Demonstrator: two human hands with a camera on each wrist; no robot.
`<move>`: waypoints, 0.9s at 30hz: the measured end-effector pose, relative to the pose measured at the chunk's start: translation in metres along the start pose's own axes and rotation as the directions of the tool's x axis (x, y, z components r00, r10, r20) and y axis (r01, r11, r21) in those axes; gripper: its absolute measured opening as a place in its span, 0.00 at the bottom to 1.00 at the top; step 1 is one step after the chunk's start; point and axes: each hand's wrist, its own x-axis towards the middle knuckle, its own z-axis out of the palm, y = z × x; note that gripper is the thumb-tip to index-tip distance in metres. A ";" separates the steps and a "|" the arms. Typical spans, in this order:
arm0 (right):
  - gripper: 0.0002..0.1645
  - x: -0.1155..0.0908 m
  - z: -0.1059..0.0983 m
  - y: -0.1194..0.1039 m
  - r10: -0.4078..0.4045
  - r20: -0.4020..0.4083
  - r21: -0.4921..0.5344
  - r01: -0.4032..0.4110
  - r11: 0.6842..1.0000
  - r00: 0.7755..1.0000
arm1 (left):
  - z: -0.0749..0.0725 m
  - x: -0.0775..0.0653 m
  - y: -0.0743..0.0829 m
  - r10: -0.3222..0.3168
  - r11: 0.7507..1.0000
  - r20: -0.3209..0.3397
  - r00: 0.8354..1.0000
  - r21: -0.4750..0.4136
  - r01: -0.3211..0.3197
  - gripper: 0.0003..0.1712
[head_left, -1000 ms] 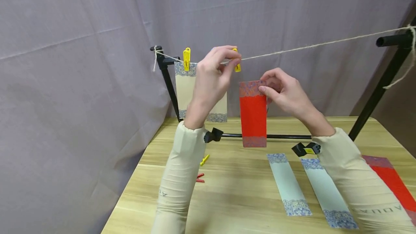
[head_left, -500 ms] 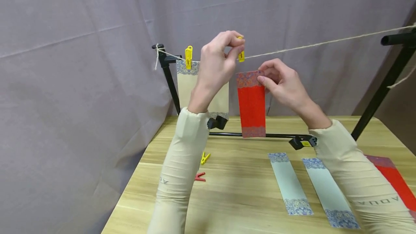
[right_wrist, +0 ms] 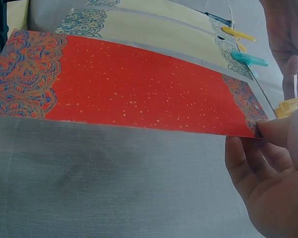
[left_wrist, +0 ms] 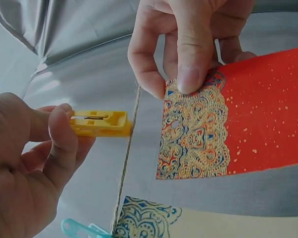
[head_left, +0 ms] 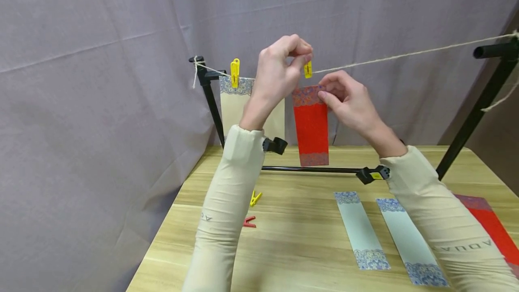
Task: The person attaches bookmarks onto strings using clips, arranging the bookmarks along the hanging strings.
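Note:
My left hand point(head_left: 281, 66) pinches a yellow clothespin point(left_wrist: 102, 123) between thumb and fingers; in the left wrist view its tip is right at the twine line point(left_wrist: 126, 163). My right hand point(head_left: 350, 102) holds a red paper strip point(head_left: 311, 125) by its top right corner, thumb in front and fingers behind. The strip has patterned bands at both ends and hangs upright, its top edge a little below the line. Behind my left hand, a cream strip point(head_left: 235, 111) hangs from the line under another yellow clothespin point(head_left: 234, 73). The right wrist view shows a second cream strip and a teal clothespin point(right_wrist: 249, 59).
Two pale blue strips point(head_left: 362, 229) and another red strip point(head_left: 492, 224) lie on the wooden table point(head_left: 300, 247) at the right. A yellow clothespin point(head_left: 255, 198) and a red clothespin point(head_left: 249, 222) lie nearer the left. Black frame posts point(head_left: 456, 134) carry the line.
My left hand has risen and shifted right with the yellow clothespin along the line. My right hand has lifted the red strip up and slightly left, closer to the line.

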 end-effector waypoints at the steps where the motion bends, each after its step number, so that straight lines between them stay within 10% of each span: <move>1: 0.13 0.000 0.000 0.000 0.002 0.000 0.002 -0.002 1.000 1.000 | 0.001 0.001 0.000 -0.007 1.000 0.005 1.000 -0.002 0.007 0.04; 27: 0.14 0.010 0.005 -0.005 -0.038 -0.041 0.061 0.040 0.997 0.998 | 0.002 0.006 -0.001 -0.098 0.994 0.099 0.990 0.054 0.093 0.05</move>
